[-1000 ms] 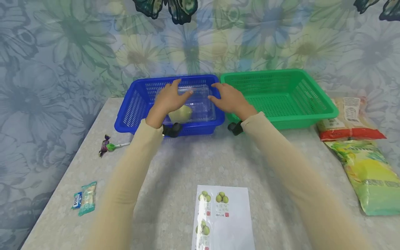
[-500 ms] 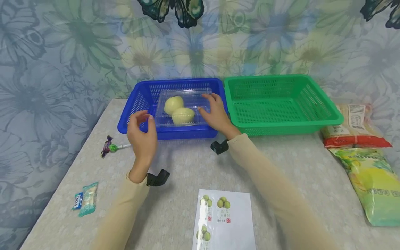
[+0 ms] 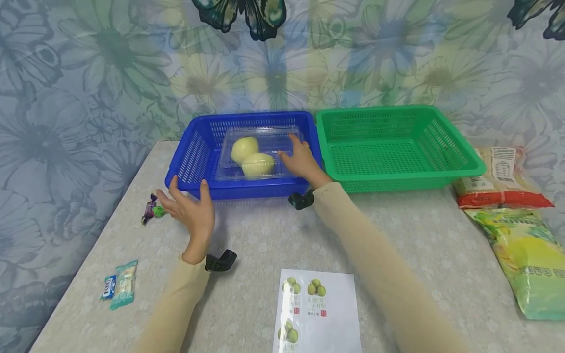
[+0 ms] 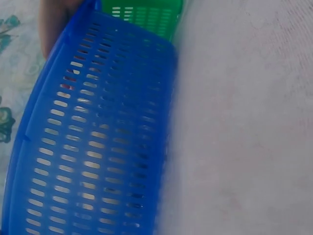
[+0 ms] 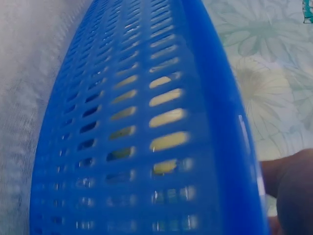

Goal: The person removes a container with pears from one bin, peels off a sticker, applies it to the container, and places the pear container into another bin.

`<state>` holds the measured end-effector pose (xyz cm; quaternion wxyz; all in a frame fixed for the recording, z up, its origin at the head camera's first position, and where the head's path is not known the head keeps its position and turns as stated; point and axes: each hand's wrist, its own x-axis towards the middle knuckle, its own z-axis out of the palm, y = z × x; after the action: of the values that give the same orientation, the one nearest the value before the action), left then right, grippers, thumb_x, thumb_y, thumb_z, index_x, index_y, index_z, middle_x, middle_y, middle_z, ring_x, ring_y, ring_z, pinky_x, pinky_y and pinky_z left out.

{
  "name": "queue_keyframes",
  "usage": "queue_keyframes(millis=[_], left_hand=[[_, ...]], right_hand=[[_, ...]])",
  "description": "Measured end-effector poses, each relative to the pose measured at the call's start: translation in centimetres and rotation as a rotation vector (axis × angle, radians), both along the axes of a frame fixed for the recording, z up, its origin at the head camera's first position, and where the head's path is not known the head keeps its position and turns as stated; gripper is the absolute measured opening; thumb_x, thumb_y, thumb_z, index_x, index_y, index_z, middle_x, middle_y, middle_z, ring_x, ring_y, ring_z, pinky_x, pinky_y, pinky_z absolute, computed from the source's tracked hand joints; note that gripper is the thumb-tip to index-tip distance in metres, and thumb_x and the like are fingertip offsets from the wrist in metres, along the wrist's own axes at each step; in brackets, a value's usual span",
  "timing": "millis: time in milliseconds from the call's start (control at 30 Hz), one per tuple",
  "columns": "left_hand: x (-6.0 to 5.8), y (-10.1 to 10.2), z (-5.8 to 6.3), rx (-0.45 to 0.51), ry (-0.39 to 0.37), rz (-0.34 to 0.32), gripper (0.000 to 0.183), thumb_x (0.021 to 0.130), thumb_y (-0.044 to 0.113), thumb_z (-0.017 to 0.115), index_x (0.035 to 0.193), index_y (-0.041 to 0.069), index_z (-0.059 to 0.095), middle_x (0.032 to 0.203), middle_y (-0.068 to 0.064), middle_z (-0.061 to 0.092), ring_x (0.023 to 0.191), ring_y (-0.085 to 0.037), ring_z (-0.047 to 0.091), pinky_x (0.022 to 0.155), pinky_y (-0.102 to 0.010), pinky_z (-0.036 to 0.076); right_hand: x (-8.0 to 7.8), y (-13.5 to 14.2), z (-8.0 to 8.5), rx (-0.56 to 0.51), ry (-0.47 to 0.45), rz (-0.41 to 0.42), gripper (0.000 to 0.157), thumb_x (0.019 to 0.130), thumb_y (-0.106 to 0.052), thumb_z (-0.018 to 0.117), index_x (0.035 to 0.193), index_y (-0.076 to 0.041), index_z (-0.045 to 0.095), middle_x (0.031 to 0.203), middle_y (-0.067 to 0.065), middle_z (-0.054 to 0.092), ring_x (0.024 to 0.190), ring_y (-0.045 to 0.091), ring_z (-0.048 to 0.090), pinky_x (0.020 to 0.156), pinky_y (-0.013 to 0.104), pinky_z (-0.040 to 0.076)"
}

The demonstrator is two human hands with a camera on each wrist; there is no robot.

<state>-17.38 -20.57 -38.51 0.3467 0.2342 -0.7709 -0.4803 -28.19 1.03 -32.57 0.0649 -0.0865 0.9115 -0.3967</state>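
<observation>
A clear plastic box (image 3: 284, 169) with two pale yellow-green round fruits (image 3: 258, 164) in it lies inside the blue basket (image 3: 260, 190). My right hand (image 3: 301, 159) reaches over the basket's front rim, its extended fingers at the right part of the box. Before the basket's front left corner, my left hand (image 3: 192, 213) is raised with fingers spread and nothing in it. Beside its fingers lie a green lollipop (image 3: 158, 211), its stick hidden by the hand, and a purple wrapped candy (image 3: 149, 210). The blue basket's slotted wall (image 4: 93, 132) fills much of the left wrist view.
A green basket (image 3: 408, 182) stands against the blue one on the right. Farther right lie two food bags, one red-edged (image 3: 503, 171) and one yellow-green (image 3: 525, 260). A printed sheet (image 3: 328, 323) lies at the front, and two small wrapped snacks (image 3: 123, 284) at the left.
My left hand has come back from over the box to before the basket, its fingers spreading. My right hand has shifted slightly left and nearer. The fruits show more fully.
</observation>
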Motion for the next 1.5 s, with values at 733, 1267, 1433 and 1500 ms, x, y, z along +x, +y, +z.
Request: queue_keyframes(millis=[733, 1267, 1433, 1500], left_hand=[[-0.8, -0.9, -1.7, -0.027, 0.116, -0.105, 0.066, 0.089, 0.043, 0.048, 0.138, 0.009, 0.020, 0.141, -0.012, 0.025, 0.134, -0.020, 0.024, 0.113, -0.038, 0.018], [-1.1, -0.7, -2.1, -0.052, 0.109, -0.088, 0.066, 0.089, 0.044, 0.049, 0.138, 0.010, 0.022, 0.142, -0.012, 0.025, 0.136, -0.021, 0.023, 0.113, -0.040, 0.018], [-1.2, -0.8, -2.3, -0.072, 0.108, -0.084, 0.065, 0.089, 0.043, 0.049, 0.138, 0.009, 0.022, 0.142, -0.012, 0.026, 0.135, -0.021, 0.024, 0.113, -0.040, 0.019], [-1.2, -0.9, -2.4, -0.079, 0.109, -0.081, 0.065, 0.089, 0.044, 0.048, 0.138, 0.010, 0.022, 0.141, -0.012, 0.026, 0.135, -0.020, 0.024, 0.113, -0.039, 0.019]], right_hand=[[-0.4, 0.0, 0.0, -0.123, -0.174, 0.031, 0.070, 0.086, -0.031, 0.059, 0.144, -0.018, 0.022, 0.147, 0.011, 0.028, 0.123, 0.026, 0.043, 0.099, 0.041, 0.040], [-0.5, 0.8, 0.8, -0.310, -0.200, 0.088, 0.063, 0.083, -0.043, 0.060, 0.138, -0.033, 0.032, 0.143, 0.005, 0.036, 0.046, 0.020, 0.042, 0.066, 0.039, 0.051], [-0.3, 0.7, 0.9, -0.427, -0.212, 0.104, 0.065, 0.083, -0.036, 0.062, 0.140, -0.033, 0.029, 0.143, 0.010, 0.034, 0.038, 0.015, 0.035, 0.070, 0.047, 0.054], [-0.1, 0.5, 0.9, -0.479, -0.216, 0.129, 0.066, 0.086, -0.030, 0.060, 0.141, -0.032, 0.025, 0.146, 0.010, 0.028, 0.036, 0.014, 0.036, 0.068, 0.046, 0.055]])
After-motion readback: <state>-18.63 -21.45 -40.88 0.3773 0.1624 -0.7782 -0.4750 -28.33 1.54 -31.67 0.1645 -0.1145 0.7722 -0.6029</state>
